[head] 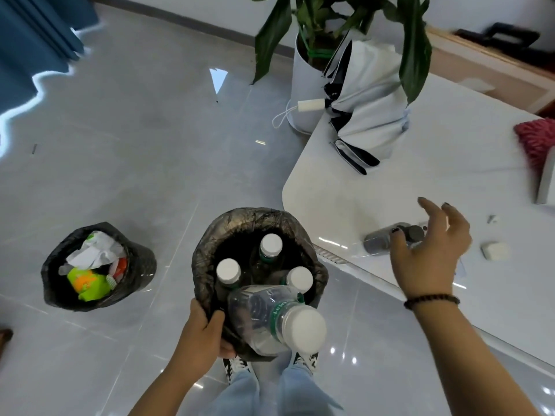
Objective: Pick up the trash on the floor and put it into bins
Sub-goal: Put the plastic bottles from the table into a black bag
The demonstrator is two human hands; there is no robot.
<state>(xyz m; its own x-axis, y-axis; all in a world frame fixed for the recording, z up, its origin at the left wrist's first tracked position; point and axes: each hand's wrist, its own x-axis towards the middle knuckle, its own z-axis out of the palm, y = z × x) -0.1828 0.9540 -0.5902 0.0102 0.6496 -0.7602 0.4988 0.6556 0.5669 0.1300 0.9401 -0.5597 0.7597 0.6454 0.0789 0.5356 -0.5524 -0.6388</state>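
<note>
My left hand (201, 334) grips the near rim of a bin lined with a black bag (207, 253), held up over my feet. Inside stand three clear plastic bottles with white caps (271, 246), and a fourth crushed bottle (277, 321) lies tilted across the near rim. My right hand (432, 253) hovers with spread fingers over the white table, just above a clear bottle lying on its side (380, 238); it holds nothing. A second black-bagged bin (141, 265) stands on the floor to the left, filled with paper and colourful wrappers.
The white table (450, 163) fills the right side, carrying a folded umbrella (366, 115), a small white object (495, 250) and a red cushion (537, 139). A potted plant (303, 82) stands on the floor behind it. Blue curtains (33, 40) hang at far left. Grey tiles lie between.
</note>
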